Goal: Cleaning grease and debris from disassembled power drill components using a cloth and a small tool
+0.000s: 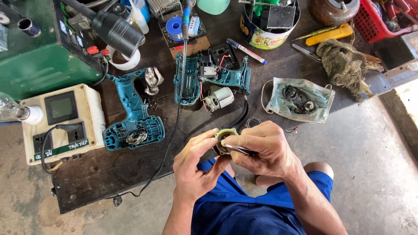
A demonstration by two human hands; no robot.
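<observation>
You hold a small round gear housing [224, 138], pale green with a dark middle, above your lap and just off the near edge of the surface [109, 174]. Your left hand [197, 163] grips it from below and the side, thumb and fingers closed on its rim. Your right hand [263, 148] is clenched around a thin metal tool [240, 150], whose tip touches the housing's face. Just beyond your hands, a small toothed ring [251, 122] and a black band [238, 116] lie on the surface. Farther up lies an opened teal drill half [191, 78] with its grey motor [219, 98] hanging out on red wires. To the left lies the other teal shell half [133, 117], next to a crumpled rag [153, 80]. To the right, a worn face mask [300, 101] carries several dark gear parts. At the far left stands a cream socket box with a screen [61, 122], a black plug in it.
</observation>
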